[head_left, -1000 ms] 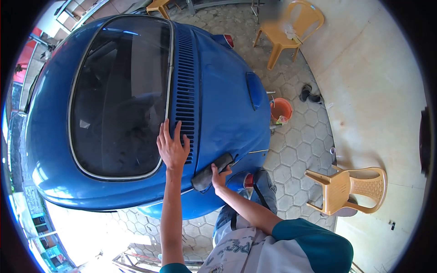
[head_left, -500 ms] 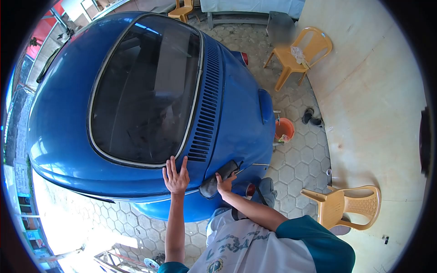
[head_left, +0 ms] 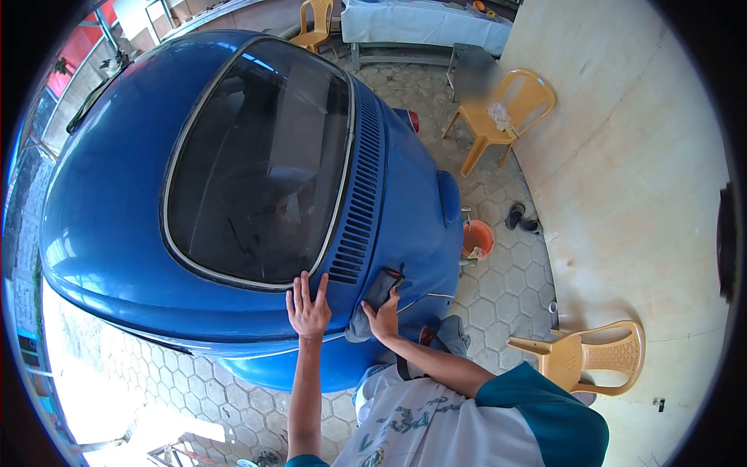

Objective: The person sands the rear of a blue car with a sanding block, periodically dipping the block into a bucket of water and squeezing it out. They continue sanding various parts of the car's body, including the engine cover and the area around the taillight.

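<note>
Cloth (head_left: 379,289), dark grey and rumpled into a long pad, lies on the rear lid of the blue car (head_left: 117,194), just beside the vent slats (head_left: 358,194). The right hand (head_left: 384,317) holds its lower end against the paint, fingers curled over it. The left hand (head_left: 308,305) rests flat and spread, empty, at the window's (head_left: 257,156) lower corner.

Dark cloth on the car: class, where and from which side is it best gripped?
Probably the lower end of the dark cloth, from below, where the right hand holds it: it lies lengthwise up the sloping blue car panel, so its lower edge faces the person.
</note>
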`<state>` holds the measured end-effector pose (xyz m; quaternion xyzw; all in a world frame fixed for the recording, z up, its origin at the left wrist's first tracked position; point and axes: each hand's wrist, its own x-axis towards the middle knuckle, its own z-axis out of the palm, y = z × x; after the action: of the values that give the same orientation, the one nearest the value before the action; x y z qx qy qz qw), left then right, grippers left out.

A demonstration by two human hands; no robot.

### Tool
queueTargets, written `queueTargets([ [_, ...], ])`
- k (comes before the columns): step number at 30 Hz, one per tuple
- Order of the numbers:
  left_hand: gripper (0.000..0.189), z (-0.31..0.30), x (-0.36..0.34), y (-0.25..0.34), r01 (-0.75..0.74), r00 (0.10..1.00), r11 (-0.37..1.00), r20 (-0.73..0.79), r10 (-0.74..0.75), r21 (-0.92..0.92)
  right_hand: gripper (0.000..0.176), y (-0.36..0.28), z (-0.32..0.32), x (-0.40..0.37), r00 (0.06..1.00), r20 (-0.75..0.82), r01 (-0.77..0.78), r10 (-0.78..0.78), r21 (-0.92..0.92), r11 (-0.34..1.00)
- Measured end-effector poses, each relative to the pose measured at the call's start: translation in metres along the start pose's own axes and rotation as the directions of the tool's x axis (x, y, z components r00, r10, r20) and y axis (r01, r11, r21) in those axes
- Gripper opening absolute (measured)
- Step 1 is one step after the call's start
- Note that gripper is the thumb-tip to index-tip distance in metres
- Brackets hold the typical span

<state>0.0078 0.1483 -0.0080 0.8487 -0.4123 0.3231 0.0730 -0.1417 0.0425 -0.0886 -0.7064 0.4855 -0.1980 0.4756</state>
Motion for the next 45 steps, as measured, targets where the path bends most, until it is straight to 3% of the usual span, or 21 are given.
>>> queueTargets([
  [1,0.047,0.000,0.001,-0.001,0.000,1.000,1.000,-0.012,0.000,0.004,0.092,-0.007,0.000,0.016,0.989,-0.136,0.049,-0.063,-0.104,0.993],
  [7,0.042,0.006,-0.001,0.007,0.056,0.998,0.998,-0.027,-0.057,-0.021,0.084,-0.080,-0.071,0.103,0.999,-0.026,0.033,-0.036,-0.106,0.994],
  [10,0.040,0.010,-0.002,0.019,0.107,0.993,0.994,-0.035,-0.108,-0.035,0.084,-0.056,-0.032,0.067,0.967,-0.168,0.157,-0.189,-0.191,0.969],
  [14,0.040,0.014,0.005,0.026,0.156,0.986,0.987,-0.046,-0.157,-0.042,0.089,0.010,0.006,-0.045,0.965,0.118,0.252,-0.234,-0.166,0.954],
  [17,0.040,0.012,0.004,0.025,0.163,0.986,0.985,-0.037,-0.166,-0.053,0.087,-0.002,-0.014,-0.015,0.977,0.140,0.180,-0.161,-0.135,0.974],
  [19,0.040,0.015,0.004,0.026,0.160,0.985,0.986,-0.060,-0.163,-0.051,0.080,-0.016,-0.019,0.030,0.966,-0.093,0.228,-0.242,-0.136,0.964],
  [21,0.040,0.016,0.006,0.028,0.159,0.985,0.987,-0.067,-0.160,-0.019,0.076,-0.048,-0.038,0.083,0.966,-0.176,0.172,-0.191,-0.119,0.978],
  [24,0.041,0.015,0.004,0.031,0.171,0.984,0.985,-0.047,-0.172,-0.011,0.075,-0.105,-0.065,0.113,0.995,-0.090,-0.044,0.033,-0.117,0.992],
  [26,0.041,0.016,0.008,0.033,0.188,0.980,0.982,-0.056,-0.190,-0.028,0.077,-0.086,-0.041,0.082,0.982,-0.154,0.089,-0.111,-0.147,0.985],
  [30,0.042,0.016,0.010,0.039,0.207,0.977,0.978,-0.044,-0.208,-0.040,0.089,-0.025,-0.005,-0.015,0.981,0.021,0.196,-0.195,-0.139,0.971],
  [33,0.041,0.014,0.012,0.039,0.201,0.976,0.979,-0.077,-0.202,-0.011,0.087,-0.031,-0.005,0.001,0.982,-0.045,0.182,-0.186,-0.073,0.981],
  [36,0.040,0.018,0.014,0.040,0.209,0.976,0.977,-0.075,-0.206,0.045,0.082,-0.087,-0.025,0.071,0.981,-0.169,0.088,-0.091,-0.025,0.996],
  [38,0.040,0.014,0.013,0.041,0.207,0.978,0.976,-0.036,-0.205,0.069,0.079,-0.121,-0.039,0.111,0.989,-0.141,0.032,-0.035,-0.019,0.999],
  [40,0.041,0.015,0.008,0.043,0.209,0.977,0.977,-0.050,-0.207,0.039,0.078,-0.142,-0.048,0.115,0.992,-0.090,0.082,-0.089,-0.087,0.993],
  [42,0.042,0.022,0.021,0.037,0.201,0.977,0.979,-0.079,-0.197,0.040,0.078,-0.122,-0.036,0.098,0.954,-0.107,0.266,-0.281,-0.134,0.955],
  [45,0.042,0.015,0.016,0.042,0.203,0.978,0.978,-0.061,-0.200,0.048,0.087,-0.080,-0.022,0.048,0.978,-0.055,0.191,-0.200,-0.131,0.973],
])
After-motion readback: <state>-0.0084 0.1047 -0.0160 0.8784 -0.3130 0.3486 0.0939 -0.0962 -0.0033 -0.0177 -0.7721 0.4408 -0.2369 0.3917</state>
